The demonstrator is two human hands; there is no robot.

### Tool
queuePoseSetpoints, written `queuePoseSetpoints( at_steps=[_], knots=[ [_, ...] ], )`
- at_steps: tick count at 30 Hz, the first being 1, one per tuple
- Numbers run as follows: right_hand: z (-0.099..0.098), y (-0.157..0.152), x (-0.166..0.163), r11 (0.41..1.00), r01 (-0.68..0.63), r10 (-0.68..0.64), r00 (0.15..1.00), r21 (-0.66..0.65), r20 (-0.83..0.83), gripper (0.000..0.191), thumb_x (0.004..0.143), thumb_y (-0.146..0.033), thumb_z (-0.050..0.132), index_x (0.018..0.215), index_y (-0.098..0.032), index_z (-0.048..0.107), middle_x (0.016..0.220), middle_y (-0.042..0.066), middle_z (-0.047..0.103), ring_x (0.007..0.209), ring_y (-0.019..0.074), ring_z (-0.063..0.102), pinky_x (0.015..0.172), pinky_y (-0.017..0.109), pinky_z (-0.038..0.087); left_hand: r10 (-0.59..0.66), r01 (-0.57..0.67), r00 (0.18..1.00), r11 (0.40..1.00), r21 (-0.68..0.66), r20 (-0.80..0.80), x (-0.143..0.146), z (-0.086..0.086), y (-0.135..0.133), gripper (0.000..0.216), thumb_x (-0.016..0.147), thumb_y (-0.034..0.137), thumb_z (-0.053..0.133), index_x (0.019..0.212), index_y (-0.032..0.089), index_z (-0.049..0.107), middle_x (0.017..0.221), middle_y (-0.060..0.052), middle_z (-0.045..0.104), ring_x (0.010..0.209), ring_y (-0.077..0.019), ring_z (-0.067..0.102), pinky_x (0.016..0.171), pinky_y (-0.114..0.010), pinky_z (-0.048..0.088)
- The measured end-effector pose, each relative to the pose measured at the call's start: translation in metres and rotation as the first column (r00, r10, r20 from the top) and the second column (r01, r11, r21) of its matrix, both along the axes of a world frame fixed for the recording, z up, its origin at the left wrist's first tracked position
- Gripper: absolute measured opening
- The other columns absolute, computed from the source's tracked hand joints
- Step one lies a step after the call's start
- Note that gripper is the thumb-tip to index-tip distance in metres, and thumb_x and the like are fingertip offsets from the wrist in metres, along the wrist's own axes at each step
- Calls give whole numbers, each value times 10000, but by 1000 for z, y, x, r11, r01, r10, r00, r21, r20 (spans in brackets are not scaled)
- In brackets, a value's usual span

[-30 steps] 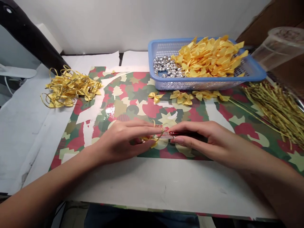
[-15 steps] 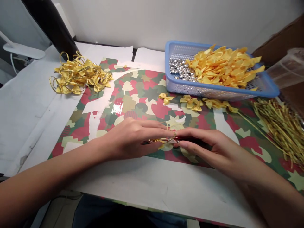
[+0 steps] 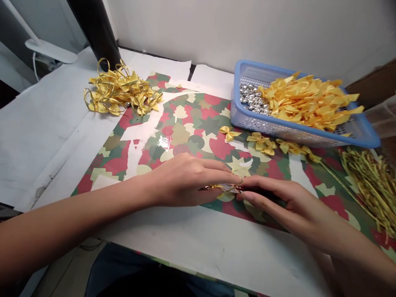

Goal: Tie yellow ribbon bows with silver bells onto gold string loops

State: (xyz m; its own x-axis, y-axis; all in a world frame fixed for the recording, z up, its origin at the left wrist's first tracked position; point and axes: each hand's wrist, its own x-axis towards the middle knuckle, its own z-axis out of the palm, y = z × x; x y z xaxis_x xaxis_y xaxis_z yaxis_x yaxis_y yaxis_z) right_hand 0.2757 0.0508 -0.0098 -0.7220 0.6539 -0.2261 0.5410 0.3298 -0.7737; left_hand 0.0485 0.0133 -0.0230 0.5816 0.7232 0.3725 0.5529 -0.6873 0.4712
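Just below centre, a gold cord runs crosswise — left hand arched over it, grip hidden; right hand pinching a small piece alongside.

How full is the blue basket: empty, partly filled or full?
Partly filled: the blue basket holds heaped yellow bows and silver beads, but bare mesh shows at its right end.

Room to pass lies between the bow pile and left hand; the basket blocks the far right.
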Motion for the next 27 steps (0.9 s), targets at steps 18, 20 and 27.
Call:
queuePoseSetpoints(
  at_steps=[18, 20, 27],
  knots=[
    [3, -1, -1, 997, -43, 39, 997, 61, 69, 274, 905, -404, 471, 1035, -228, 637, 810, 23, 677, 729, 182, 640, 581, 244, 510, 2, -2, 1000, 999, 50, 7, 1, -2, -1, 306, 800, 102, 555, 1067, 212, 658, 1030, 13, 731, 793, -111, 692, 501, -190, 472],
    [3, -1, -1, 997, -45, 40, 997, 61, 71, 259, 906, -393, 471, 1028, -231, 631, 809, 19, 673, 738, 182, 641, 580, 243, 508, 7, -8, 1000, 998, 56, 4, 1, -2, 0, 310, 797, 101, 555, 1063, 220, 660, 1020, 21, 734, 775, -104, 689, 465, -190, 443],
    [3, -1, -2, 997, -34, 29, 997, 72, 68, 244, 904, -388, 456, 927, -219, 630, 754, 20, 662, 723, 188, 642, 551, 242, 499, 7, -7, 1000, 999, 51, -3, 1, -2, 0, 317, 784, 99, 559, 1061, 215, 659, 1025, 18, 733, 775, -108, 688, 463, -195, 442]
  ],
)
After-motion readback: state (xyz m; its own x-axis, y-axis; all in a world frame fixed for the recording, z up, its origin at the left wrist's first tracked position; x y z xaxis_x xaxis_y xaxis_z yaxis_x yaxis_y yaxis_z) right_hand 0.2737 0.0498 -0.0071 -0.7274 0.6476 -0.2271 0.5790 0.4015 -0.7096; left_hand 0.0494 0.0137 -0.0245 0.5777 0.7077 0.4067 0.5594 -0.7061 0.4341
